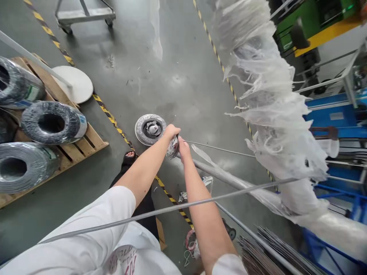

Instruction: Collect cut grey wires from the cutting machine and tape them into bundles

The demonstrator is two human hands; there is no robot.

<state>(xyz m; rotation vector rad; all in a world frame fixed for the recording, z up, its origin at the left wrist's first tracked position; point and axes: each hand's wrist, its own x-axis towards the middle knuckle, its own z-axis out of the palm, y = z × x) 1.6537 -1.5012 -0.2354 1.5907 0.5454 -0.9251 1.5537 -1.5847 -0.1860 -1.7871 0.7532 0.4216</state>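
Both hands meet at the centre of the frame. The left hand [171,132] is closed around a small roll of clear film [173,147], which hangs just below its knuckles. The right hand [182,148] sits directly beside it, touching the roll, fingers curled toward the end of a bundle of rods [226,177]; whether it pinches the film or grips the bundle cannot be told. The bundle runs from the hands toward the lower right of the frame and shows a smooth, tight skin near the hands, with looser clear plastic [301,198] bunched around it farther right. Judged from this, the end at the hands is largely covered, while the stretch toward the right appears only loosely wrapped. A single thin rod [220,149] leads rightward from the hands, and another long rod [160,211] crosses the lower frame over the forearms. A shaggy mass of torn white film [266,84] hangs in the upper right. On the grey floor [177,76], just left of the hands, lies a flat wire spool [150,129]. A yellow-and-black floor stripe [111,119] passes beside it. At the left edge, a wooden pallet [86,141] carries wrapped wire coils [51,122]. A white disc [73,83] rests near the pallet, and a wheeled cart [86,15] stands at the top left.
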